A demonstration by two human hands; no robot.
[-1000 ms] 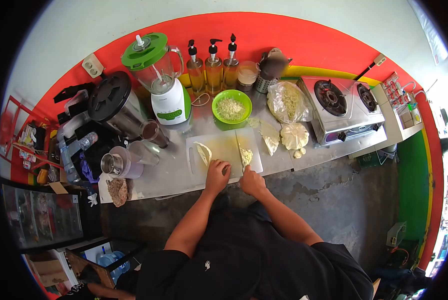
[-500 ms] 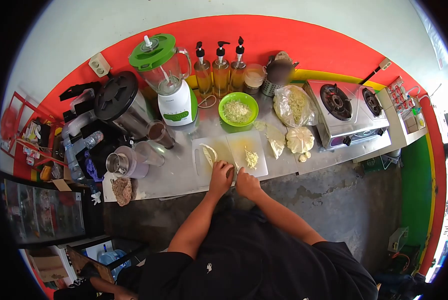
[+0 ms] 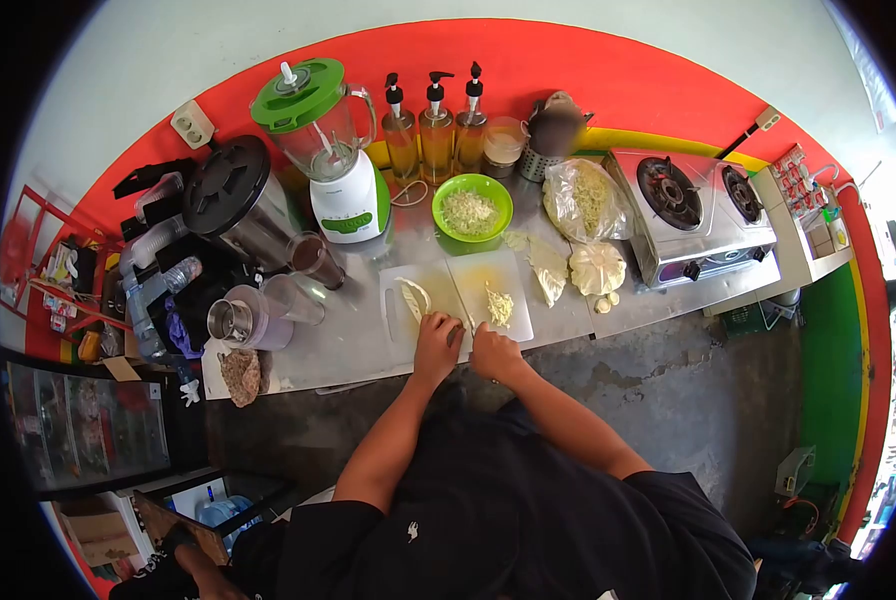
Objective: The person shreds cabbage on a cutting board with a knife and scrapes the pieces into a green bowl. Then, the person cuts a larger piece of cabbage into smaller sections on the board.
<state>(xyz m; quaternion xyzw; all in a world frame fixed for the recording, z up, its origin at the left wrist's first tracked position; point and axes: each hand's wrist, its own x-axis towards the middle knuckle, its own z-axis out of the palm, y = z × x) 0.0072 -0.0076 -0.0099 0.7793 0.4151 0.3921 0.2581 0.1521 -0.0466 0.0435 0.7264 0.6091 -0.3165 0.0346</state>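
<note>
A white cutting board (image 3: pixel 398 325) lies at the counter's near edge. My right hand (image 3: pixel 496 356) is wrapped round a knife (image 3: pixel 465 297), its blade pointing away from me across the board. Just left of the blade, my left hand (image 3: pixel 440 345) presses down with curled fingers; whatever lies under them is hidden. A pale curved cabbage piece (image 3: pixel 415 298) rests beyond my left hand. To the right of the knife sits a small pile of shredded cabbage (image 3: pixel 499 305). Behind the board, a green bowl (image 3: pixel 505 207) holds more pale shreds.
Right of the board are a loose cabbage leaf (image 3: pixel 546 272), a cabbage head (image 3: pixel 598 268) and a plastic bag of shreds (image 3: pixel 588 200). A two-burner stove (image 3: pixel 703 235) stands farther right. Behind are a blender (image 3: pixel 348 205) and pump bottles (image 3: pixel 436 145). Cups and a stone (image 3: pixel 240 376) are left.
The whole scene has shifted slightly up and left in view. Both hands stay at the board with nearly the same grip.
</note>
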